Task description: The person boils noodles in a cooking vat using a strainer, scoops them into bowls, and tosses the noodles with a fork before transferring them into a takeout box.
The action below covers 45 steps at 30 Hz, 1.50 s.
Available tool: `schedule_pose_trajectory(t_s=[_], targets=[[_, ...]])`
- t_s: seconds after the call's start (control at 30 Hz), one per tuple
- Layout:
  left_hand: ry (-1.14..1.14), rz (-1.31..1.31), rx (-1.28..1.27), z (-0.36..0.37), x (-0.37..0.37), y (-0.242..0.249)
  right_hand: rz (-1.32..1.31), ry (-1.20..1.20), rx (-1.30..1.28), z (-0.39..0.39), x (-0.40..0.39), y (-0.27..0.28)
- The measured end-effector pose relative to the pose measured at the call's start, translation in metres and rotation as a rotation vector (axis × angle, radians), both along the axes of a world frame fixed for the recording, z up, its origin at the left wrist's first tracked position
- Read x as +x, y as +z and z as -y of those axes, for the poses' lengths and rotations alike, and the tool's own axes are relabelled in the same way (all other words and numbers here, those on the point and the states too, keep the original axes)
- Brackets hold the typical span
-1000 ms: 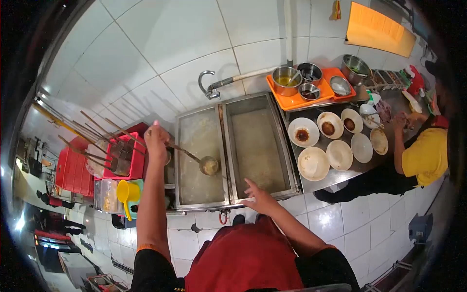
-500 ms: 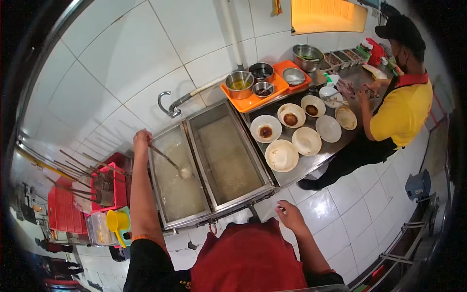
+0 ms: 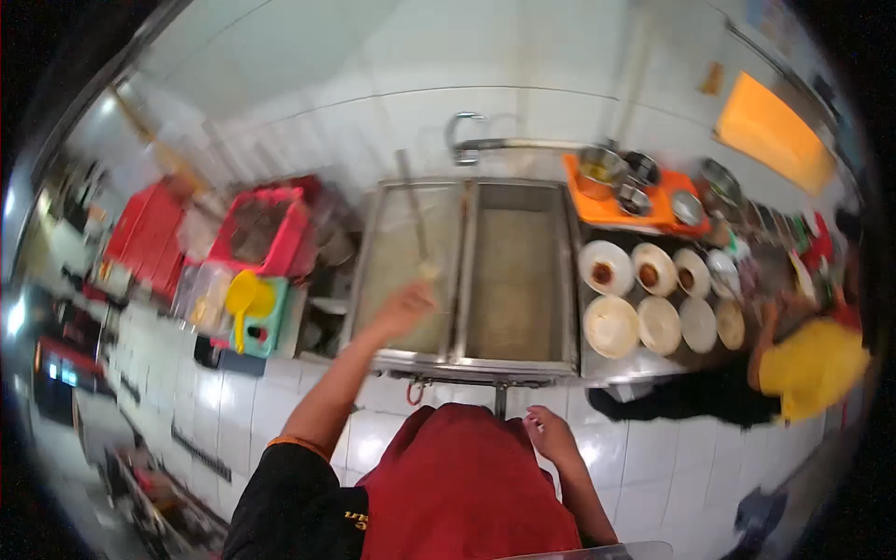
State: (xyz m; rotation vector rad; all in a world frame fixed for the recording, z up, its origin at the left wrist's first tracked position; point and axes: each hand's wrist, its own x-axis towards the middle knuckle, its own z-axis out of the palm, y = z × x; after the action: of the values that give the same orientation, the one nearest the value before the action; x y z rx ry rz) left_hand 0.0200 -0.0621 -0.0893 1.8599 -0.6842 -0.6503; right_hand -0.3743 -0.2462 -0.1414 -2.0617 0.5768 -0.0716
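Note:
My left hand (image 3: 406,310) is over the front part of the left basin (image 3: 392,252) of cloudy liquid, its fingers smeared by motion. Behind it a ladle (image 3: 415,213) leans in that basin, handle against the back rim and out of my grasp; its pale bowl end is blurred. My right hand (image 3: 549,431) hangs before the counter beside my red apron (image 3: 467,485), fingers loosely bent and apart, holding nothing. To the right is a second basin (image 3: 518,280) of murky liquid.
White bowls (image 3: 611,327), some with dark sauce, stand in two rows at right. Behind them an orange tray (image 3: 588,201) carries metal pots. A faucet (image 3: 464,140) rises behind the basins. A co-worker in yellow (image 3: 812,369) stands far right. A yellow scoop (image 3: 247,297) and pink basket (image 3: 261,224) are left.
My left hand has let go of the ladle handle and come forward over the left basin. My view has turned left, so the basins appear straight ahead. My right hand stays low.

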Motion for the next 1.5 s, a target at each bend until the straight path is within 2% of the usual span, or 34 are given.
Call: schedule_pose_trajectory(t_s=[0.03,0.13,0.2,0.27,0.33,0.37,0.4,0.43,0.47,0.53,0.57,0.6,0.67,0.73,0.8,0.93,1.0,1.1,1.13,1.2,1.23,1.3,1.43,1.5], targets=[[-0.135,-0.011,-0.096,-0.015,-0.019,-0.026,-0.010,0.109,0.027,-0.009,0.017,0.004],[-0.080,-0.037,-0.087,-0.061,-0.079,-0.042,-0.018,0.296,0.094,-0.034,0.058,0.005],[0.008,0.072,0.284,-0.097,-0.084,-0.051,-0.012,0.375,0.140,-0.047,0.086,0.011],[0.187,0.268,0.117,-0.150,-0.062,-0.073,0.034,0.347,0.069,-0.064,0.108,0.024],[0.429,0.258,0.131,-0.212,-0.010,-0.072,0.016,0.403,0.105,-0.075,0.122,0.022],[0.672,0.396,0.127,-0.236,0.009,-0.049,0.010,0.423,0.099,-0.081,0.126,0.022],[0.870,0.403,0.052,-0.260,0.024,-0.018,0.008,0.435,0.093,-0.088,0.130,0.023],[1.123,1.098,0.170,-0.294,0.051,-0.029,0.006,0.438,0.079,-0.094,0.134,0.027],[1.131,0.591,0.435,-0.329,0.065,0.006,-0.008,0.454,0.071,-0.102,0.138,0.033],[1.233,0.543,0.506,-0.371,0.081,0.030,-0.020,0.429,0.061,-0.119,0.146,0.039],[1.192,0.554,0.519,-0.387,0.090,0.026,-0.020,0.436,0.019,-0.129,0.151,0.040],[1.136,0.570,0.526,-0.405,0.098,0.018,-0.021,0.429,-0.023,-0.137,0.151,0.038],[1.040,0.725,0.552,-0.486,0.176,-0.123,-0.004,0.326,-0.022,-0.156,0.155,0.029],[0.770,-0.116,0.261,-0.475,0.173,-0.076,-0.111,0.305,-0.137,-0.183,0.163,0.039],[0.779,-0.291,-0.087,-0.459,0.156,-0.058,-0.146,0.280,-0.049,-0.201,0.160,0.041],[0.736,-0.213,-0.069,-0.462,0.132,-0.035,-0.291,0.255,-0.136,-0.219,0.139,0.027],[0.805,-0.278,-0.264,-0.446,0.102,0.003,-0.338,0.212,-0.152,-0.222,0.125,0.022],[0.666,-0.272,-0.278,-0.413,0.067,0.065,-0.333,0.057,-0.097,-0.229,0.116,0.041],[0.657,-0.272,-0.271,-0.402,0.061,0.074,-0.334,0.047,-0.090,-0.232,0.112,0.043],[0.457,-0.412,-0.400,-0.375,0.060,0.088,-0.374,0.007,-0.097,-0.230,0.108,0.043],[0.452,-0.404,-0.394,-0.357,0.063,0.093,-0.358,0.021,-0.114,-0.225,0.104,0.029],[0.275,-0.449,-0.312,-0.310,0.076,0.100,-0.334,0.038,-0.109,-0.215,0.097,0.016],[0.159,-0.171,-0.080,-0.201,0.096,0.092,-0.294,-0.028,-0.132,-0.181,0.090,0.006],[0.157,-0.040,0.043,-0.150,0.120,0.059,-0.261,-0.143,-0.061,-0.162,0.077,0.004]])
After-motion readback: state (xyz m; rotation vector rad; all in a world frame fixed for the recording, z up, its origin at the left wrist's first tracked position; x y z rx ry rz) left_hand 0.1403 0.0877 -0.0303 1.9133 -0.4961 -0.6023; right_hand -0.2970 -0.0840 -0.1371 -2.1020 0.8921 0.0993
